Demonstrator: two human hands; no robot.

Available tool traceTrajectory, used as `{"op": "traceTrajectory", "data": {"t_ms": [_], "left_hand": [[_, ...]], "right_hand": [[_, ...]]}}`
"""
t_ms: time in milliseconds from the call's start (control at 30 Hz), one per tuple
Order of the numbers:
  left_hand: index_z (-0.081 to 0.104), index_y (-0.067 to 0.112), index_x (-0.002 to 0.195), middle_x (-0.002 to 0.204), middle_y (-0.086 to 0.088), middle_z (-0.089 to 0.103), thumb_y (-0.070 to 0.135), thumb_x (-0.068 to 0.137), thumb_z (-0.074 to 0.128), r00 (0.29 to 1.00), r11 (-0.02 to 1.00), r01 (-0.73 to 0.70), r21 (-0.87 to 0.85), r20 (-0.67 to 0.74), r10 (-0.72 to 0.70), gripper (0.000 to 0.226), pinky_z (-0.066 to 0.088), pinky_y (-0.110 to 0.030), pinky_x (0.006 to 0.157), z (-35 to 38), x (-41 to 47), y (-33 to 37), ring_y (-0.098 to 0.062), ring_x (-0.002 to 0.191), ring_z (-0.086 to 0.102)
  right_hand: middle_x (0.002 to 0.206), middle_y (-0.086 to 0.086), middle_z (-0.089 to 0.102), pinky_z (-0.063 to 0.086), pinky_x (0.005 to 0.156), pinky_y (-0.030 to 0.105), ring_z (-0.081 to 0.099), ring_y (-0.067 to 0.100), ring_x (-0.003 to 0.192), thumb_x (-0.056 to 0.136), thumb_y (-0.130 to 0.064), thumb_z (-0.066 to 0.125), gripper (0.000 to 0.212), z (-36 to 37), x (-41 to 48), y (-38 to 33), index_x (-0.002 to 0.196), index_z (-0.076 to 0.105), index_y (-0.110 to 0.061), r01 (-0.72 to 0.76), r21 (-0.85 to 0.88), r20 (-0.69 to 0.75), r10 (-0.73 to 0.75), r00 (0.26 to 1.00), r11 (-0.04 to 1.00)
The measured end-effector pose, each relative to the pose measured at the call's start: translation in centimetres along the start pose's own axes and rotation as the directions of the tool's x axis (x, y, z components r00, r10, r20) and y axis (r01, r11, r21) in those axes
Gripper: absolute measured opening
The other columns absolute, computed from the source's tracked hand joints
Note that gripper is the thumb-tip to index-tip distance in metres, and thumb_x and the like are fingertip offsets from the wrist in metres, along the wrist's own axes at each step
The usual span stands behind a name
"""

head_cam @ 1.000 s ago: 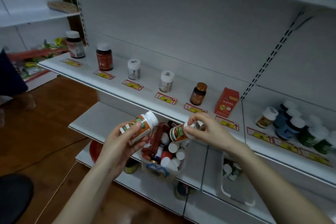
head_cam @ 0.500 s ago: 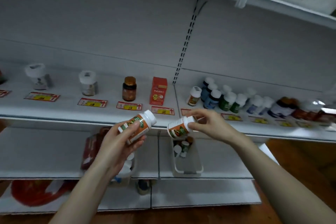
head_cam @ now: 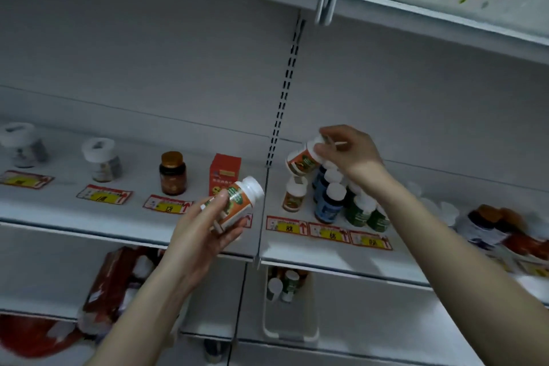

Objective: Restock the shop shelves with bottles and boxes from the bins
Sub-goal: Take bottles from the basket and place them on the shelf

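Over the shelf, a little back from its front edge, holds the first orange bottle tipped sideways in the right hand, with fingers clamped on the white cap end. Holds the second orange bottle lower down, out past the front edge, in the left hand, gripped round the middle. To do this step well: turn the first orange bottle upright, cap on top, and set it down just behind the standing bottle of the same kind. Go slow near the blue bottles right beside that spot; easy to knock over, most likely. Let go only when flat on the shelf. Half a second ago, held both low by the front edge. Now reaches up and in with the right hand. Left hand much the same as before.
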State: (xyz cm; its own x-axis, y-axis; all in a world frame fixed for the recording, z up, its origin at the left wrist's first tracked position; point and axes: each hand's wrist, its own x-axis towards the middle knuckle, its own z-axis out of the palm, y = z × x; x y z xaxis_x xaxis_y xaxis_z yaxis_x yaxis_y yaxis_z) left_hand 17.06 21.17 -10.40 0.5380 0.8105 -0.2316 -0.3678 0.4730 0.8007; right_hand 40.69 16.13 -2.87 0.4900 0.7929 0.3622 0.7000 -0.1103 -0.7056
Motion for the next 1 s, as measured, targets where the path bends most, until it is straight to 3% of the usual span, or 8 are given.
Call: {"op": "traceTrajectory", "data": {"t_ms": [100, 200, 467, 767, 1000], "left_hand": [[0.057, 0.007, 0.101, 0.094, -0.016, 0.065, 0.033, 0.081, 0.055, 0.998, 0.995, 0.002, -0.097, -0.067, -0.008, 0.033, 0.057, -0.025, 0.056, 1.1, 0.5, -0.4, -0.022, 0.074, 0.069], [0.057, 0.007, 0.103, 0.09, -0.017, 0.067, 0.031, 0.093, 0.045, 0.992, 0.987, 0.0, -0.159, -0.122, -0.02, 0.028, 0.056, -0.024, 0.053, 1.4, 0.7, -0.8, -0.024, 0.073, 0.068], [0.057, 0.005, 0.106, 0.099, -0.021, 0.066, 0.025, 0.093, 0.047, 0.976, 0.995, -0.044, -0.087, -0.218, 0.024, 0.025, 0.058, -0.026, 0.057, 1.1, 1.3, -1.1, -0.026, 0.077, 0.07], [0.053, 0.004, 0.115, 0.103, -0.021, 0.064, 0.02, 0.092, 0.049, 0.988, 0.998, -0.036, -0.056, -0.15, 0.028, 0.028, 0.059, -0.028, 0.062, 2.3, 3.4, -1.1, -0.024, 0.074, 0.071], [0.053, 0.005, 0.114, 0.102, -0.02, 0.064, 0.019, 0.092, 0.05, 0.993, 0.998, -0.011, -0.058, -0.118, 0.004, 0.027, 0.058, -0.028, 0.062, 2.6, 4.7, -1.2, -0.025, 0.076, 0.071]], "right_hand": [[0.117, -0.003, 0.057, 0.036, 0.078, 0.011, 0.052, 0.01, 0.105, 0.085, -0.016, 0.064, 0.031, 0.7, 3.9, 1.5, 0.116, 0.06, -0.012, 0.022, -0.02, 0.056, -0.021, 0.998, 1.0], [0.127, 0.006, 0.055, 0.034, 0.083, 0.015, 0.05, 0.02, 0.117, 0.085, -0.011, 0.063, 0.033, 2.2, 6.7, 3.4, 0.118, 0.059, -0.009, -0.012, -0.068, 0.161, 0.023, 0.987, 0.998], [0.132, 0.01, 0.051, 0.037, 0.087, 0.02, 0.048, 0.024, 0.119, 0.082, -0.011, 0.065, 0.039, 6.3, 9.4, 7.7, 0.121, 0.057, -0.007, -0.12, -0.207, 0.329, 0.185, 0.926, 0.971], [0.125, 0.012, 0.056, 0.04, 0.081, 0.022, 0.052, 0.024, 0.112, 0.079, -0.012, 0.069, 0.038, 7.9, 9.1, 10.0, 0.115, 0.06, -0.007, -0.187, -0.233, 0.407, 0.27, 0.873, 0.954], [0.124, 0.01, 0.057, 0.04, 0.08, 0.023, 0.054, 0.024, 0.111, 0.078, -0.012, 0.07, 0.041, 8.1, 9.4, 9.7, 0.117, 0.06, -0.006, -0.134, -0.297, 0.427, 0.257, 0.867, 0.945]]}}
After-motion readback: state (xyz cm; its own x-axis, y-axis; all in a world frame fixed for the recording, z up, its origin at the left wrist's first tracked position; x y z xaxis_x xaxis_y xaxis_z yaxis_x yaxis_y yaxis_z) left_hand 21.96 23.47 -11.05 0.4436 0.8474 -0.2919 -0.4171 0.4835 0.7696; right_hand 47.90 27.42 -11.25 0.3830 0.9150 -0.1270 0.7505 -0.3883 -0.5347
